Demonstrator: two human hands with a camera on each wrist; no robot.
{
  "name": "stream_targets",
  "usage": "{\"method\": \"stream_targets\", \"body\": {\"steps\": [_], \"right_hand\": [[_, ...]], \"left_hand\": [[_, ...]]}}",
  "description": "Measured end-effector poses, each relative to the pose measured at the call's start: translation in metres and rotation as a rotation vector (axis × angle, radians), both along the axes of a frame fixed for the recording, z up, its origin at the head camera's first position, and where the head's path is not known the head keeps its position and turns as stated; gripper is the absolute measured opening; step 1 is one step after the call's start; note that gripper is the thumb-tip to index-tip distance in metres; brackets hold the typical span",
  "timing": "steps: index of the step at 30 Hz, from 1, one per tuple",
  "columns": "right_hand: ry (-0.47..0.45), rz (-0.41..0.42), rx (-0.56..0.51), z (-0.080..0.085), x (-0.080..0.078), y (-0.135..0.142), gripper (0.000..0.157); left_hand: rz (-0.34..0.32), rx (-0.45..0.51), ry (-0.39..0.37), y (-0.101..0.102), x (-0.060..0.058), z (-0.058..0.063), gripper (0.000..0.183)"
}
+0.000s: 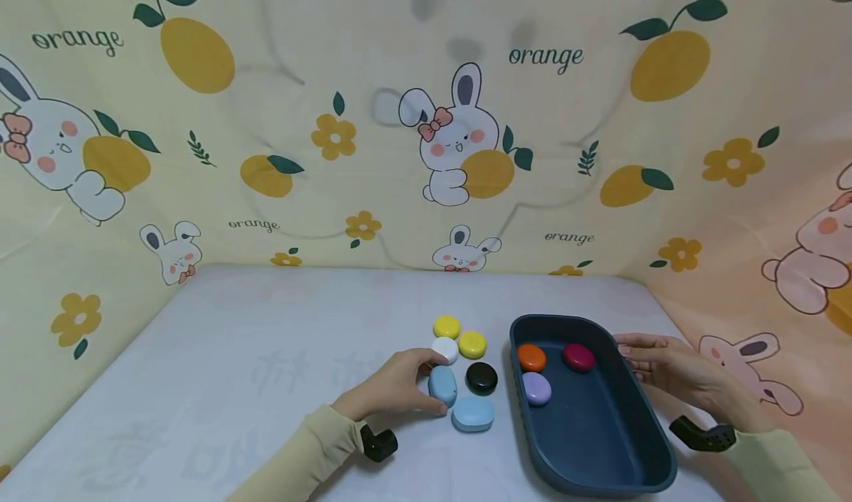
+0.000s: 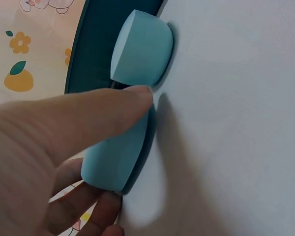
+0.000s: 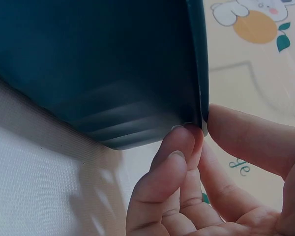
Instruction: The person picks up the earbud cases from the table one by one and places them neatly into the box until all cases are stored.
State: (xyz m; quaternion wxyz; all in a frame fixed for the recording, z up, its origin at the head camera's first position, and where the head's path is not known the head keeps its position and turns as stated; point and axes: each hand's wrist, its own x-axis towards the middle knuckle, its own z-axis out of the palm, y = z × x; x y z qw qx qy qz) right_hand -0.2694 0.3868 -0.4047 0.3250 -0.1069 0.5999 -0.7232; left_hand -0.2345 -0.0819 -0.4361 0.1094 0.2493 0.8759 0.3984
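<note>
My left hand [image 1: 398,384] grips a light-blue oval piece [image 1: 442,386] on the white table, thumb at its near end and fingers at its far end. In the left wrist view the thumb crosses the top of this piece [image 2: 115,157]. Close by lies a second light-blue rounded piece [image 1: 473,414]. On the right, my right hand [image 1: 688,372] pinches the rim of a dark blue tray [image 1: 599,435]; the right wrist view shows the thumb outside the tray's edge [image 3: 201,73] and fingertips under it. Inside the tray are an orange disc [image 1: 531,358], a lilac disc [image 1: 536,389] and a dark red disc [image 1: 579,357].
Beyond the left hand sit two yellow discs [image 1: 447,327], a white disc [image 1: 444,350] and a black disc [image 1: 481,378], close together left of the tray. A printed cloth [image 1: 373,191] with rabbits and oranges rises behind the table and along both sides.
</note>
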Motion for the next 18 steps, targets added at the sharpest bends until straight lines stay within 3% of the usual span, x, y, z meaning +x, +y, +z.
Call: {"method": "stream_targets", "body": {"steps": [18], "right_hand": [[0.009, -0.014, 0.030, 0.0021, 0.0015, -0.0021, 0.034]], "left_hand": [[-0.010, 0.023, 0.011, -0.0016, -0.0005, 0.0029, 0.068]]}}
